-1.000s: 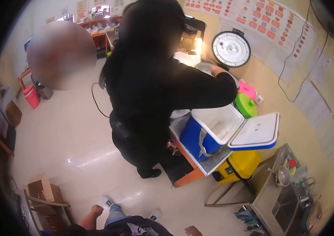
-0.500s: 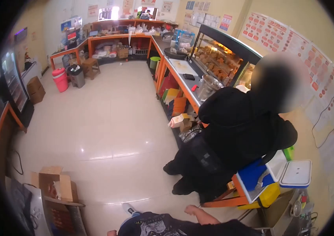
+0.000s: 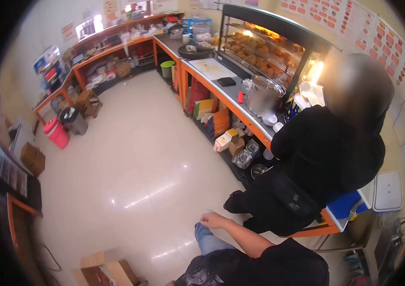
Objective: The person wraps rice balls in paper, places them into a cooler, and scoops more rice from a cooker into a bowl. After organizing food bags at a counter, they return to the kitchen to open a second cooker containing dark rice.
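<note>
Right hand hanging by jeans, fingertips hidden, can't tell grip. Left hand mostly falling outside near edge, can't tell grip either.

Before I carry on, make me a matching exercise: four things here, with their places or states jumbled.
1. White board
2. Pink bin
3. Browned food
4. Nearest cardboard box

A. Inside the lit display case
B. Flaps open
C. Flat on the counter
D. Beside a grey bin

Pairs: 1-C, 2-D, 3-A, 4-B
</note>
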